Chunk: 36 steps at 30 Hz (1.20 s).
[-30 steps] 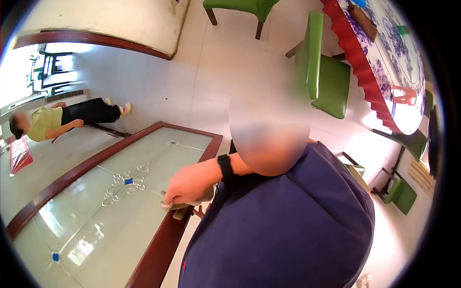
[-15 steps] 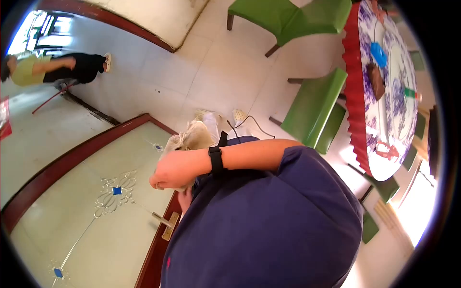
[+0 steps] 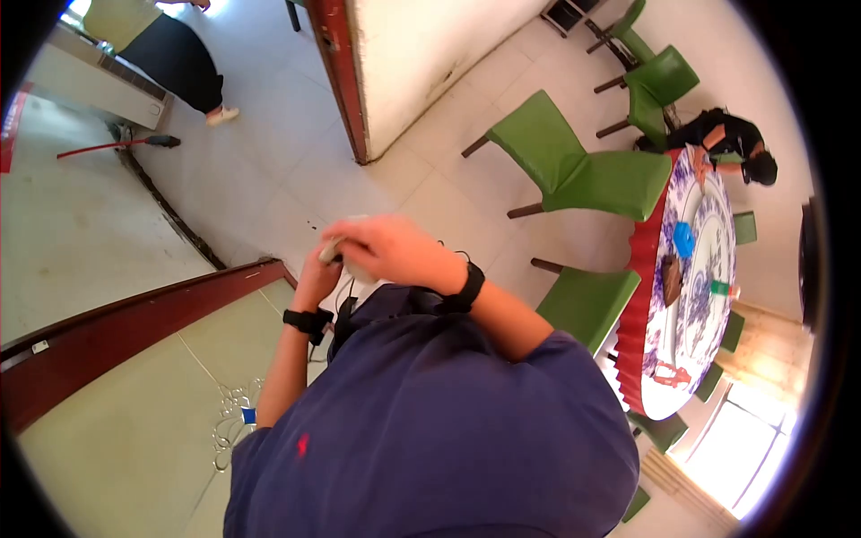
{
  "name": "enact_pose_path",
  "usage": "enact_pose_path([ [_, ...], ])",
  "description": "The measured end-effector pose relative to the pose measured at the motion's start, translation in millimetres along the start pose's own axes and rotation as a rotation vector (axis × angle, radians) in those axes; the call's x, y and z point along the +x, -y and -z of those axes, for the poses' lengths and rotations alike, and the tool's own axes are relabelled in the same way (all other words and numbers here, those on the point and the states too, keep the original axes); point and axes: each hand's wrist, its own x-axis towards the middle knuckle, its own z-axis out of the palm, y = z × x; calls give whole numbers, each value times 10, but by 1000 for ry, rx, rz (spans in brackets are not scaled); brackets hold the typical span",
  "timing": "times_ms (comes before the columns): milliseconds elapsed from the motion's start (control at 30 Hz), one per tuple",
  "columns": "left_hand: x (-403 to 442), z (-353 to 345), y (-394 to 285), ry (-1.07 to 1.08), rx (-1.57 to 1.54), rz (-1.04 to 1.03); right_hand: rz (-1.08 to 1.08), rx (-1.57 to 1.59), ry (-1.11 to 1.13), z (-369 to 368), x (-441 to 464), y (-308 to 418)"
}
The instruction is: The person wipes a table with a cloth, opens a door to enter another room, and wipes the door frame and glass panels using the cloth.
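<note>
My right hand [image 3: 390,247], with a black wristband, is closed on a pale cloth [image 3: 359,271] in front of my torso. My left hand [image 3: 312,276], also with a black wristband, meets it from the left, its fingers closed on the cloth's bunched edge. Most of the cloth is hidden by my hands. Below and left of them is a door [image 3: 143,403] with a dark red frame and frosted glass. A dark cable hangs near my left wrist.
Green chairs [image 3: 578,170] stand right of my hands, beside a round table [image 3: 668,341] with a floral top and red skirt. One person [image 3: 175,63] stands at the upper left, near a red-handled tool [image 3: 112,146]. Another person [image 3: 735,134] leans at the table. A wall edge [image 3: 359,108] juts down.
The view has turned. My left hand has come into clear view, and both hands are together at the cloth, away from the door handle. The person at the table has come into view.
</note>
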Motion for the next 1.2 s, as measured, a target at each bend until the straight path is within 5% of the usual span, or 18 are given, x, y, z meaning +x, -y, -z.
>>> enact_pose_path([
  [200, 710, 683, -67, -67, 152, 70, -442, -481, -308, 291, 496, -462],
  [267, 1001, 815, -162, -106, 169, -3, -476, -475, -419, 429, 698, -660],
  [333, 1374, 949, -476, -133, 104, -43, -570, -143, -708, 560, 984, -790],
  [433, 1993, 1050, -524, -74, -4, -174, -500, -98, -907, 671, 1452, -1042],
  [500, 2376, 1169, -517, -49, 55, -198, -146, 24, -1202, 665, 1901, -1256],
  [600, 2739, 1525, -353, -29, 154, -218, -213, -319, -925, 345, 2398, -1489],
  [733, 2736, 2273, 249, 34, 141, 74, -376, 21, -317, -270, 2910, -1756],
  [867, 2474, 3030, 952, -154, 290, 133, -370, 51, -98, -462, 3808, -1816],
  [1000, 2498, 3549, 1133, -414, 78, 376, -258, -56, -24, -369, 4721, -1888],
  [1200, 3184, 4012, 1443, -603, -131, 379, -326, -189, 218, -235, 5657, -2042],
])
